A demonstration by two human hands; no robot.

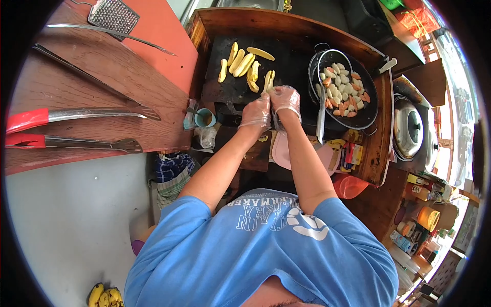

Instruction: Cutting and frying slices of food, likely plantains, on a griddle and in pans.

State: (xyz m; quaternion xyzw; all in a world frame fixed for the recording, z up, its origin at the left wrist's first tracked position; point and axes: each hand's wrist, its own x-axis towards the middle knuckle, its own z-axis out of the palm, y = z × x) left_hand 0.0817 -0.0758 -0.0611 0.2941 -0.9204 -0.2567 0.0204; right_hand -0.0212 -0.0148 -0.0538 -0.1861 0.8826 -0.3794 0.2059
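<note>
My left hand and my right hand, both in clear plastic gloves, meet around the lower end of a peeled banana that looks split lengthwise. Several more peeled bananas lie on the black griddle beyond my hands, to the left. One flat banana slice rests apart at their upper right. My fingertips are partly hidden by the hands themselves. Right of my right hand, a black wok holds many white and orange pieces, with a metal strainer resting in it.
Tongs with red handles and a metal grater lie on the wooden table at left. A blue cup stands left of my hands. A pink board sits beneath my right forearm. A wooden rim borders the griddle; a lidded pot stands right.
</note>
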